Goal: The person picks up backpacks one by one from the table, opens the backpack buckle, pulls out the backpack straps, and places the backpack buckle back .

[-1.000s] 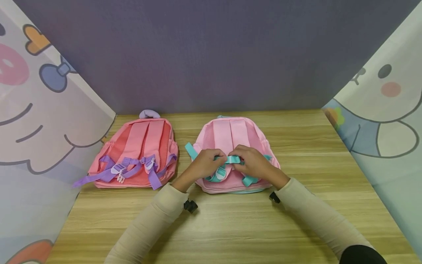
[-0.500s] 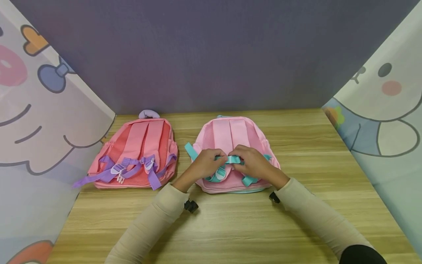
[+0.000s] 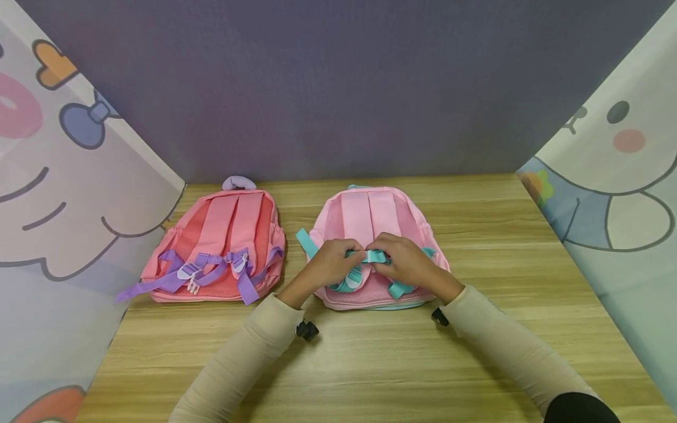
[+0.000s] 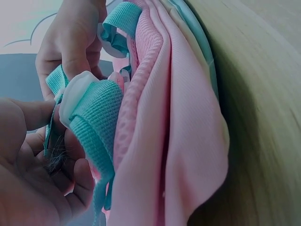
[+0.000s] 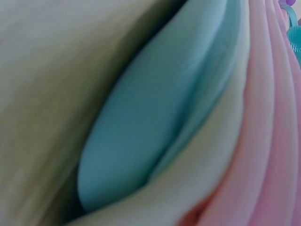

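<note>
A light pink backpack (image 3: 370,214) lies on the table with its shoulder straps facing up. Over its lower half, my left hand (image 3: 330,261) and right hand (image 3: 406,258) meet from either side, each pinching the teal webbing strap (image 3: 376,256). Between the two hands in the left wrist view, a piece of teal strap (image 4: 57,80) is held by the fingertips beside a white plastic buckle (image 4: 77,96). The left thumb and fingers curl around it; the right fingers reach in from above. The right wrist view shows only the backpack's teal panel (image 5: 155,103) and pink side, no hand.
A coral backpack (image 3: 217,235) with purple straps (image 3: 174,276) and white buckles lies to the left, straps also upward. The wooden table (image 3: 381,364) ends at a dark grey panel (image 3: 338,88) behind. Cartoon-printed panels (image 3: 624,170) slant along both sides.
Both hands stay in nearly the same place on the teal strap, with only slight finger movement. Both backpacks lie as before.
</note>
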The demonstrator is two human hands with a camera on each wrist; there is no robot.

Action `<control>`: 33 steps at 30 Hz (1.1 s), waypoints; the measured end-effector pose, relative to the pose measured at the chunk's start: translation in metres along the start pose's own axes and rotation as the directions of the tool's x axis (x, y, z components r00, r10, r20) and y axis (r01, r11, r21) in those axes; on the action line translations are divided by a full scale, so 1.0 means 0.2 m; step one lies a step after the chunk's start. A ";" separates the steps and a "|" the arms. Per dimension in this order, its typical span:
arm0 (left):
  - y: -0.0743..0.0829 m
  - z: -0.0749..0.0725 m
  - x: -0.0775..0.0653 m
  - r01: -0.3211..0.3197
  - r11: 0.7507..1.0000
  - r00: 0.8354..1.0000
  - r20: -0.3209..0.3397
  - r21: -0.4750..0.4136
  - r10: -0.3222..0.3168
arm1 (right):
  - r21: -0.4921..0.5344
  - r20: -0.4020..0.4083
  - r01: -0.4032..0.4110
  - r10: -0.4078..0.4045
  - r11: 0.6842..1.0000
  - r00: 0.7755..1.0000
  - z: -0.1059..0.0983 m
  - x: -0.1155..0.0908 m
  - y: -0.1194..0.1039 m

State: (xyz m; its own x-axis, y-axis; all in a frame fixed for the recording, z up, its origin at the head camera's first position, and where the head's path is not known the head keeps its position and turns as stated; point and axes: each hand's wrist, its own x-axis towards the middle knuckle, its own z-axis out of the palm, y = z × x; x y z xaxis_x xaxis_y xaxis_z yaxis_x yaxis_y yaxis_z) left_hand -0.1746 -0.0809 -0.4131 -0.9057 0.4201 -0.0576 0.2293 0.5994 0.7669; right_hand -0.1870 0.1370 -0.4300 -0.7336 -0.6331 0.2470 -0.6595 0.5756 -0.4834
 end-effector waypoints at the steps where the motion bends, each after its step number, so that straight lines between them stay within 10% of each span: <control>1: 0.00 0.00 0.00 0.001 1.000 1.000 -0.001 0.002 -0.001 | 0.002 0.001 0.000 0.000 1.000 1.000 0.00 0.00 0.00; 33: -0.05 -0.02 -0.01 0.025 0.992 1.000 0.021 -0.120 -0.022 | 0.013 -0.009 -0.022 0.022 1.000 1.000 0.01 0.01 -0.01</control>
State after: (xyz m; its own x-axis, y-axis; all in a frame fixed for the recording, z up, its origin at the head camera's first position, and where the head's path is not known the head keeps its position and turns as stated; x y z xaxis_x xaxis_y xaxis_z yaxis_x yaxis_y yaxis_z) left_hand -0.1758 -0.0910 -0.4176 -0.9027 0.4212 -0.0883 0.1624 0.5235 0.8364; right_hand -0.1864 0.1343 -0.4302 -0.7494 -0.6154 0.2442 -0.6412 0.5826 -0.4994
